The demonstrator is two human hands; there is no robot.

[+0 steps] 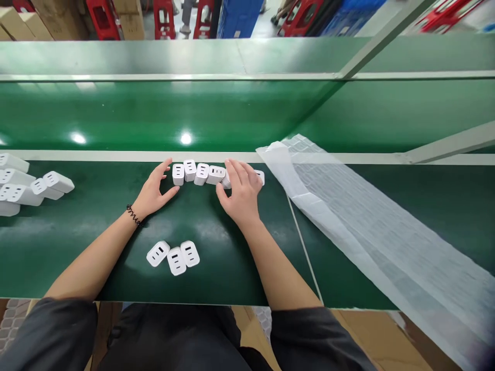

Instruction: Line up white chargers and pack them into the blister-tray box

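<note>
A row of several white charger blocks (201, 174) with dark ports stands along the far edge of the green work surface. My left hand (155, 190) is at the row's left end, thumb and fingers apart, beside the leftmost block (178, 174). Over the right part of the row lies my right hand (243, 193), fingers spread and covering some blocks; whether it touches them I cannot tell. Beyond it one white block (260, 178) peeks out. Closer to my body, between my forearms, sit three more white charger blocks (177, 261) with their port faces up.
A pile of white charger blocks (23, 188) lies at the far left. On the right, a long translucent wrapping sheet (348, 221) drapes across the table (270, 268) and over its front edge. Behind are a green conveyor belt (135, 113), a pale metal frame (386, 38), red stools (164, 18) and blue crates (237, 18).
</note>
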